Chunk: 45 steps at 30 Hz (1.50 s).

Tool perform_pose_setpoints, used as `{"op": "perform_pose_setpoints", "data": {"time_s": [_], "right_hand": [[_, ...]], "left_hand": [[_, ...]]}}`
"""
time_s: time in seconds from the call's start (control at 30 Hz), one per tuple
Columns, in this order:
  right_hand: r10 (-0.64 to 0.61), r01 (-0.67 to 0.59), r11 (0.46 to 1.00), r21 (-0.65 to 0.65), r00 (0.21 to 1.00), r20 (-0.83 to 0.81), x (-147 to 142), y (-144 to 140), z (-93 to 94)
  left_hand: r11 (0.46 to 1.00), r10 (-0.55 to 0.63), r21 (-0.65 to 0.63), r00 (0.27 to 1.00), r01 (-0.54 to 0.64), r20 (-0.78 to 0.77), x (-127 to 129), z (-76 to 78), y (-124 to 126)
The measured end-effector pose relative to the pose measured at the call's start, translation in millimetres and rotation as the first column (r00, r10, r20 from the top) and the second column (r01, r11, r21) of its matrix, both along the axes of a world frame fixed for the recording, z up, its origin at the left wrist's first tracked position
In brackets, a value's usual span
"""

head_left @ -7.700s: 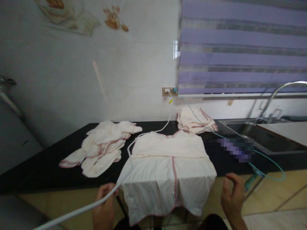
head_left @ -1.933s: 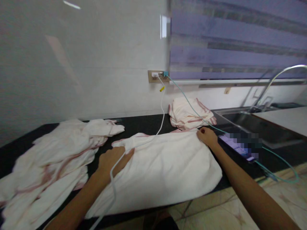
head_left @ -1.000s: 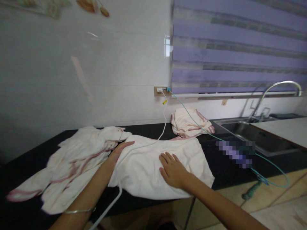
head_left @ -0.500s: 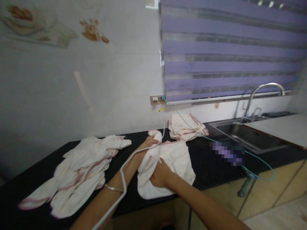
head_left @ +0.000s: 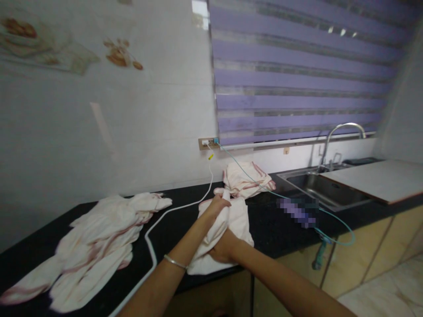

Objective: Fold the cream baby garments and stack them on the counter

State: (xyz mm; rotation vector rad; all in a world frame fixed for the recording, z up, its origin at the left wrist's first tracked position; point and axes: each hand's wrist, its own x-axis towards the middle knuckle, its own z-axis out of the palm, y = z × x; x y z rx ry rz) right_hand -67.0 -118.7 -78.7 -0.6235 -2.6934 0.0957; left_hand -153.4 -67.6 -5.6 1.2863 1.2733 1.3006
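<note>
A white cloth (head_left: 240,220) with a pinkish edge lies partly folded on the black counter, at its front edge. My left hand (head_left: 218,206) grips the raised far part of this cloth, its fingers closed round the fabric. Nearer the front edge, my right hand (head_left: 224,246) holds the same cloth lower down, with its fingers partly hidden in the fold. To the left lies a crumpled heap of white cloth (head_left: 102,246) with pink stripes. Behind my hands, against the wall, sits a folded stack of similar cloths (head_left: 247,178).
A white cable (head_left: 150,237) runs from the wall socket (head_left: 209,143) across the counter, beside my left arm. A thin teal cable (head_left: 238,163) passes over the folded stack to the right. Beyond are a steel sink (head_left: 330,187), a tap (head_left: 327,143) and a white board (head_left: 380,178).
My left hand has moved right across the cloth, lifting and folding its left part over. The white cable now lies left of my arm instead of across it.
</note>
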Motion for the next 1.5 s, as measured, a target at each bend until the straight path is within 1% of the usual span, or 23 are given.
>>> {"op": "perform_pose_setpoints", "data": {"time_s": [0.07,0.13,0.2,0.23,0.3,0.37,0.47,0.53,0.57,0.63,0.7,0.73,0.8,0.87,0.93,0.97,1.0,1.1,1.17,1.23,1.37,1.43,1.5], "right_hand": [[0.044,-0.044,0.999,0.004,0.999,-0.008,-1.8,-5.5,7.6],[0.11,-0.11,0.994,-0.009,0.994,-0.006,6.3,-11.2,19.1],[0.16,-0.159,0.987,-0.036,0.987,-0.001,26.3,-16.4,31.8],[0.161,-0.16,0.985,-0.057,0.987,0.009,39.9,-18.5,37.9],[0.106,-0.1,0.988,-0.114,0.993,0.045,71.0,-20.4,48.5],[-0.002,0.005,0.985,-0.17,1.0,0.021,102.4,-18.3,56.4],[-0.216,0.185,0.948,-0.26,0.971,-0.098,141.4,-7.2,62.2],[-0.329,0.267,0.915,-0.303,0.928,-0.177,159.7,2.8,62.3],[-0.366,0.29,0.903,-0.316,0.905,-0.214,166.1,7.6,61.5],[-0.4,0.309,0.895,-0.321,0.875,-0.271,172.6,15.6,58.8],[-0.391,0.302,0.905,-0.3,0.869,-0.305,170.1,20.9,55.0],[-0.378,0.294,0.913,-0.284,0.87,-0.317,165.6,22.6,52.8],[-0.347,0.272,0.928,-0.254,0.878,-0.331,151.2,24.9,47.1],[-0.305,0.244,0.946,-0.215,0.897,-0.321,132.4,26.8,39.3],[-0.244,0.207,0.966,-0.157,0.929,-0.277,113.5,29.2,28.9],[-0.206,0.18,0.975,-0.126,0.949,-0.24,105.5,30.8,22.8],[-0.168,0.15,0.984,-0.1,0.966,-0.198,99.1,32.8,16.3],[-0.107,0.1,0.992,-0.076,0.99,-0.096,93.6,42.4,-3.1],[-0.132,0.126,0.988,-0.092,0.989,-0.067,102.8,51.9,-13.6],[-0.188,0.182,0.977,-0.109,0.981,-0.046,120.4,62.6,-21.1],[-0.27,0.263,0.956,-0.131,0.962,-0.045,159.1,76.4,-29.2],[-0.274,0.264,0.954,-0.142,0.96,-0.054,168.9,77.1,-29.8],[-0.273,0.262,0.954,-0.146,0.96,-0.059,169.6,75.3,-26.3]], "left_hand": [[1.0,-0.003,-0.005,1.0,0.003,-0.015,11.9,-2.0,4.7],[1.0,-0.015,-0.011,1.0,0.015,-0.02,22.1,-2.8,10.1],[0.999,-0.03,-0.018,0.999,0.029,-0.02,29.1,-3.0,14.1],[0.999,-0.038,-0.024,0.999,0.037,-0.017,31.4,-3.0,15.0],[0.998,-0.054,-0.038,0.999,0.054,-0.006,34.1,-3.5,13.7],[0.994,-0.088,-0.06,0.996,0.089,0.013,35.0,-4.4,8.5],[0.952,-0.273,-0.138,0.962,0.274,0.029,32.8,-6.0,-1.0],[0.929,-0.353,-0.132,0.935,0.346,-0.04,27.8,-7.2,-4.4],[0.937,-0.345,-0.098,0.933,0.336,-0.105,24.1,-8.2,-5.2],[0.966,-0.244,0.019,0.928,0.259,-0.28,14.5,-12.2,-6.9],[0.963,-0.142,0.136,0.868,0.232,-0.475,3.3,-20.7,-13.2],[0.951,-0.106,0.181,0.816,0.25,-0.569,-2.3,-27.0,-19.3],[0.914,-0.076,0.217,0.669,0.344,-0.739,-12.3,-42.7,-37.4],[0.881,-0.086,0.163,0.49,0.443,-0.867,-20.3,-59.7,-60.1],[0.879,-0.058,0.111,0.336,0.464,-0.94,-26.7,-73.5,-81.7],[0.884,-0.038,0.099,0.281,0.457,-0.959,-29.4,-78.2,-90.6],[0.892,-0.014,0.099,0.245,0.441,-0.969,-32.0,-81.4,-97.7],[0.905,0.026,0.105,0.191,0.413,-0.981,-37.8,-83.8,-109.1],[0.906,0.05,0.12,0.18,0.405,-0.982,-40.0,-83.3,-111.2],[0.904,0.064,0.134,0.18,0.406,-0.982,-40.6,-83.3,-111.9],[0.916,0.045,0.113,0.181,0.386,-0.982,-38.1,-83.6,-116.3],[0.923,0.029,0.097,0.184,0.371,-0.983,-35.9,-80.6,-121.6],[0.923,-0.009,0.068,0.198,0.379,-0.98,-34.6,-74.3,-130.2]]}}
